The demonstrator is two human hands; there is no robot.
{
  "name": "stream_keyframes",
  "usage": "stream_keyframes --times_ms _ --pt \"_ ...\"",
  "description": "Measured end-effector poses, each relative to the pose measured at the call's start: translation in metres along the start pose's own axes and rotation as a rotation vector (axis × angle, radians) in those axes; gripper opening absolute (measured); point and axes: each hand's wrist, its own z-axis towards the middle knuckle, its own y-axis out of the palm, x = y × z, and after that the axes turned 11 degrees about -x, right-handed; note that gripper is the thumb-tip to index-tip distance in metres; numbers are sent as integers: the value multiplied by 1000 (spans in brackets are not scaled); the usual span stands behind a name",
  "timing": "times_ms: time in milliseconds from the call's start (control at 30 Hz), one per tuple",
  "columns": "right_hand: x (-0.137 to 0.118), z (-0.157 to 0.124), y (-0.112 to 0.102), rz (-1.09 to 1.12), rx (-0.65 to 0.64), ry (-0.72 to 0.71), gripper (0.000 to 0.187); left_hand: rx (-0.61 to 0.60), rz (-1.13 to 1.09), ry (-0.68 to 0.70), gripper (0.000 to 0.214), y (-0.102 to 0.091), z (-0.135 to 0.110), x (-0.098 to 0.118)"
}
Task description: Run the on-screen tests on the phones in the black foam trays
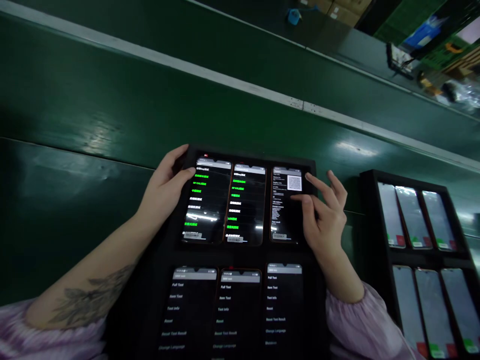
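Observation:
A black tray (pixel 247 254) with two rows of phones lies before me, screens lit. My left hand (pixel 168 180) grips its upper left edge, the thumb at the corner of the top left phone (pixel 206 205). That phone and the top middle phone (pixel 245 207) show lists in green and white text. The top right phone (pixel 281 210) shows text and a QR code; over it is my right hand (pixel 325 207), index finger stretched to the screen, other fingers apart. In the lower row, the left phone (pixel 189 310), middle phone (pixel 238 310) and right phone (pixel 284 305) show test menus.
On the right stands a second black tray (pixel 378 257) with pale-screened phones in two rows. The green work surface (pixel 131 100) is crossed by a light metal strip (pixel 240 85). At the far side are a small blue object (pixel 294 16), cardboard boxes (pixel 345 12) and clear plastic wrapping (pixel 465 95).

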Motion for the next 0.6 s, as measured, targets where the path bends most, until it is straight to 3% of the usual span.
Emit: stream_keyframes --times_ms 200,600 --pt "0 -1 8 -57 -4 93 31 -26 29 37 50 -1 -1 -1" --pt "-1 -2 12 -75 -79 110 35 -23 39 25 51 -1 0 -1"
